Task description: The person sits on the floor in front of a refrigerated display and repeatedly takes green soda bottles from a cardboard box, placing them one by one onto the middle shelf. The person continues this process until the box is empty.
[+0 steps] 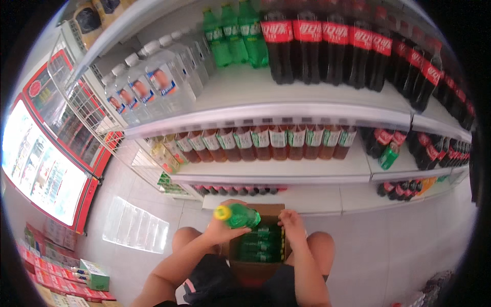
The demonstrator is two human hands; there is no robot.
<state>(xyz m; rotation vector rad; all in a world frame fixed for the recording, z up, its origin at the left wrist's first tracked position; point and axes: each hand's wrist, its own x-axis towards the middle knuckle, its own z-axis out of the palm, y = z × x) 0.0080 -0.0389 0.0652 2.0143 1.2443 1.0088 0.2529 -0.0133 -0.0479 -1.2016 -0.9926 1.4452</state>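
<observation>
My left hand (221, 230) is wrapped around a green plastic soda bottle (245, 215), its yellow cap tilted up to the left. The bottle is held just above an open cardboard carton (274, 210) between my knees. Inside the carton, several green bottles (261, 245) appear to lie on their sides, with yellow caps along the right wall. At the carton's upper right rim is my right hand (292, 222), fingers curled; whether it grips the cardboard is unclear.
Ahead stands a white shelf unit (268, 113) with water bottles (157, 80), green soda bottles (234, 38), cola bottles (333, 50) and a row of tea bottles (261, 142). A green can (389, 155) stands right. Left are a wire rack (92, 111), red-framed fridge (50, 161) and stacked boxes (57, 276).
</observation>
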